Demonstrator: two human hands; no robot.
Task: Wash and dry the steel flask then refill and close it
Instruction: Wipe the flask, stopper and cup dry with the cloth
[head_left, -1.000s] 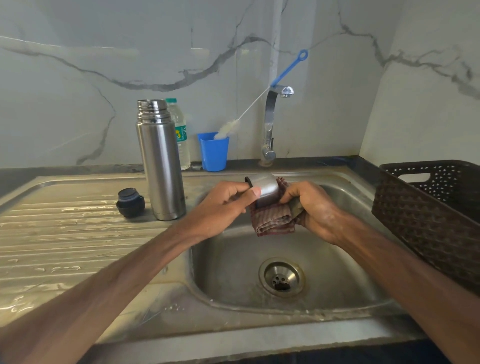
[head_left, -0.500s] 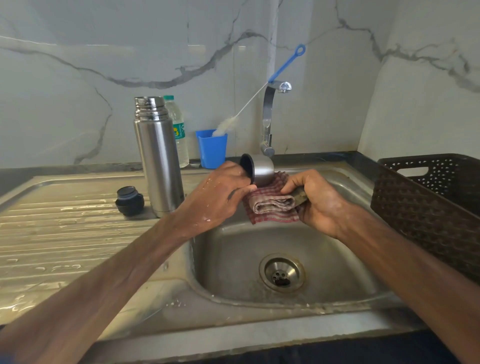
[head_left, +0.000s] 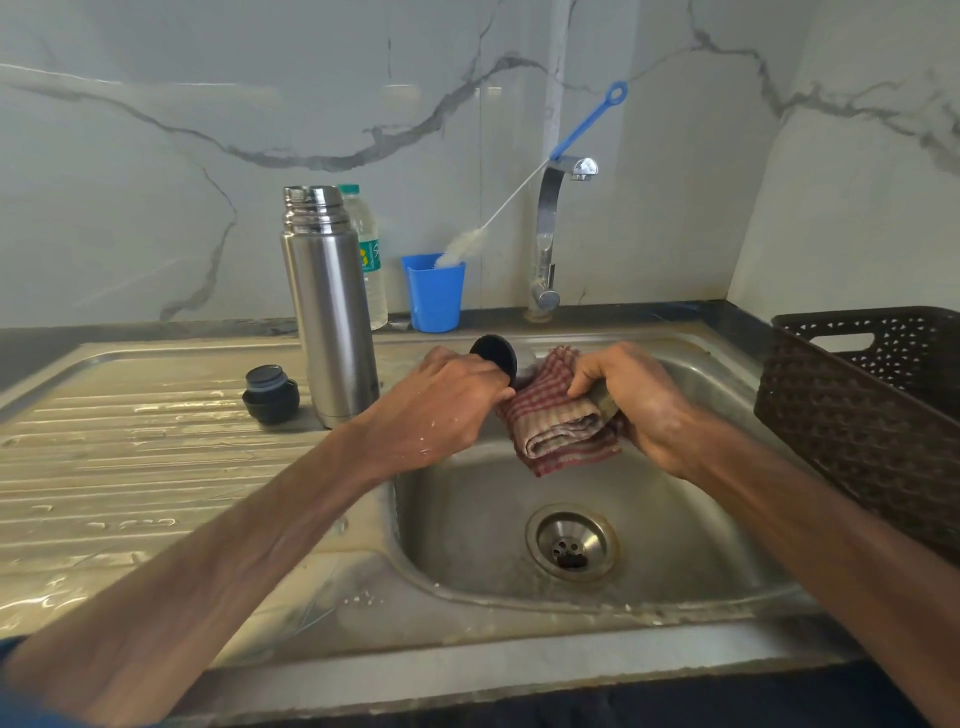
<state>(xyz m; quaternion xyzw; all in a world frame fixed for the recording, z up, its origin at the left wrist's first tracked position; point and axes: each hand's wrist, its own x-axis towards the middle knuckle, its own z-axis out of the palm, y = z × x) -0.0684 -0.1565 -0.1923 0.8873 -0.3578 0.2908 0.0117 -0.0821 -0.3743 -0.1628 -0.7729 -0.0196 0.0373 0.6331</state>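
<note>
The steel flask (head_left: 330, 306) stands upright and uncapped on the drainboard, left of the basin. Its black stopper (head_left: 270, 392) lies beside it on the left. Over the basin's back edge my left hand (head_left: 441, 405) grips the flask's steel cup lid (head_left: 498, 356), whose dark open mouth faces me. My right hand (head_left: 631, 400) holds a red checked cloth (head_left: 558, 415) bunched against the cup's side. A clear water bottle (head_left: 371, 260) with a green cap stands behind the flask.
A blue cup (head_left: 434, 299) with a long blue-handled bottle brush (head_left: 540, 171) stands by the wall. The tap (head_left: 548, 228) rises behind the sink basin (head_left: 467, 519). A dark woven basket (head_left: 872, 410) sits at the right. The drainboard (head_left: 130, 467) is wet.
The cup has been turned in my left hand, so its dark mouth now faces me. The cloth has shifted along the cup's side under my right hand.
</note>
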